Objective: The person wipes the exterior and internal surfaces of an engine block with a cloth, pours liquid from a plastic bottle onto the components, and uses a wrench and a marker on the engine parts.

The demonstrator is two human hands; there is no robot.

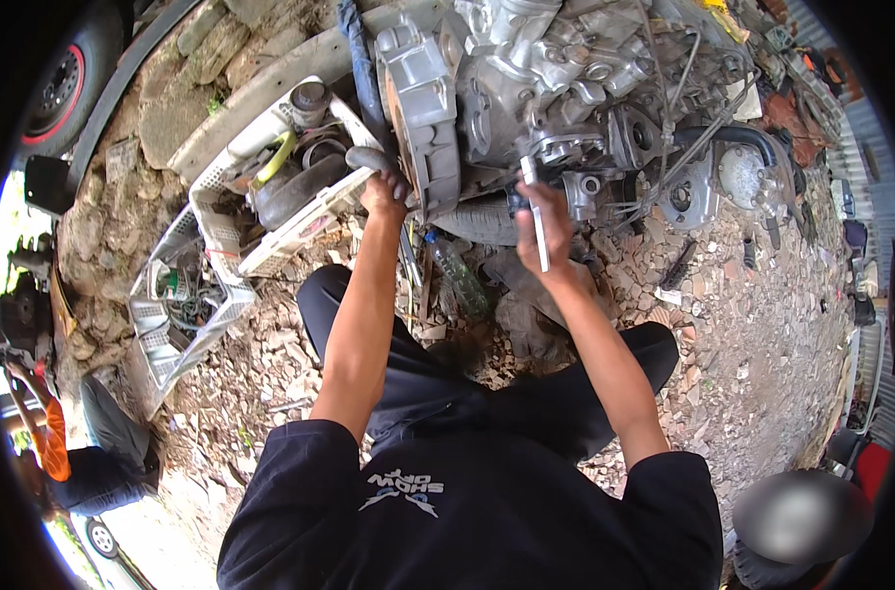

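My right hand is closed around a straight, pale metal bar, held upright in front of the engine. The hand is slightly blurred, and what the bar's far end touches cannot be made out. My left hand has its fingers curled at the rim of a white plastic crate, beside a thick grey curved piece. Whatever lies within those fingers is hidden. Between my hands stands the ribbed metal housing at the engine's left end.
The crate holds hoses and a yellow-green loop. Below the engine lie a tyre and a plastic bottle on rubble. Another broken crate sits left. A person in orange is at far left; a blurred round shape is lower right.
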